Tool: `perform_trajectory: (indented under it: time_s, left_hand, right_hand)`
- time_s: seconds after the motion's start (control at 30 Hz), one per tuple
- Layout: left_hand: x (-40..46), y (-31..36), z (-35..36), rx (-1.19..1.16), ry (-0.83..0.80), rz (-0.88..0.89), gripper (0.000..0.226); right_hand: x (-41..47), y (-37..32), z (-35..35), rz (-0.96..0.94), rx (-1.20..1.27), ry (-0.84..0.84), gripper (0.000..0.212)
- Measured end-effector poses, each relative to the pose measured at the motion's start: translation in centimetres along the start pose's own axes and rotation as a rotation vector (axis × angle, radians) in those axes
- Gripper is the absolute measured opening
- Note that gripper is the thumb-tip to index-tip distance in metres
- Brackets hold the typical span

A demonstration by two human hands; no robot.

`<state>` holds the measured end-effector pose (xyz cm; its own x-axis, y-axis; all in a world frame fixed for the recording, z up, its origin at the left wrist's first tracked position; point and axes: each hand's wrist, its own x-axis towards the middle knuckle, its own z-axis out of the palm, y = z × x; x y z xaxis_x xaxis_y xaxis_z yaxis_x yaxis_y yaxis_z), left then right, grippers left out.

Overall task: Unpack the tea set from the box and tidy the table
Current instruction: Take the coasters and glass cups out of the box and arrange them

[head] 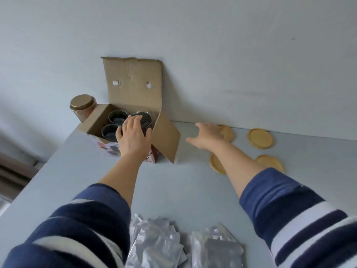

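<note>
An open cardboard box [133,88] stands at the table's back left, its lid flap up against the wall. Dark glass cups sit inside: one at the back left [117,116], one at the front left [109,132], one at the back right [144,116]. My left hand [133,137] reaches into the box's front right corner, fingers curved downward; whatever lies under the palm is hidden. My right hand [207,135] hovers open, fingers spread, just left of a round wooden coaster [227,132].
Three more wooden coasters [260,138] [269,163] [217,164] lie on the grey table [183,186] at the right. A jar with a copper lid [83,106] stands left of the box. Silver foil pouches [154,244] [216,246] are piled at the near edge. The table ends at the left.
</note>
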<state>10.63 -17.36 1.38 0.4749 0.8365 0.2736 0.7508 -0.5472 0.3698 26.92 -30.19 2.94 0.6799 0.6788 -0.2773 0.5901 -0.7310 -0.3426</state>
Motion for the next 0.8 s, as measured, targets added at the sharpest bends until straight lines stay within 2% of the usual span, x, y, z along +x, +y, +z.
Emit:
perform_trajectory:
  time_s: [0.1, 0.23, 0.3, 0.4, 0.57, 0.8]
  left_hand:
    - [1.8, -4.8, -1.7, 0.044, 0.011, -0.081, 0.065]
    - [4.4, -10.1, -3.0, 0.104, -0.175, -0.183, 0.090]
    - [5.4, -11.7, -3.2, 0.113, -0.290, -0.170, 0.098]
    - [5.9, -12.4, -2.9, 0.119, -0.373, -0.165, 0.105]
    - [6.8, -12.1, -2.4, 0.103, -0.423, -0.265, 0.116]
    - [6.8, -12.0, -1.1, 0.122, -0.326, -0.284, 0.104]
  right_hand:
    - [0.4, -5.5, 1.4, -0.083, 0.114, 0.081, 0.064]
    - [1.1, -11.9, 3.5, -0.313, 0.088, 0.313, 0.046]
    - [2.0, -14.9, 4.5, -0.390, 0.028, 0.297, 0.047]
    - [4.0, -18.7, 5.5, -0.339, -0.103, 0.198, 0.059]
    - [7.7, -23.1, 6.2, -0.190, -0.256, 0.069, 0.079]
    - [9.7, -25.3, 6.3, -0.054, -0.223, -0.032, 0.064]
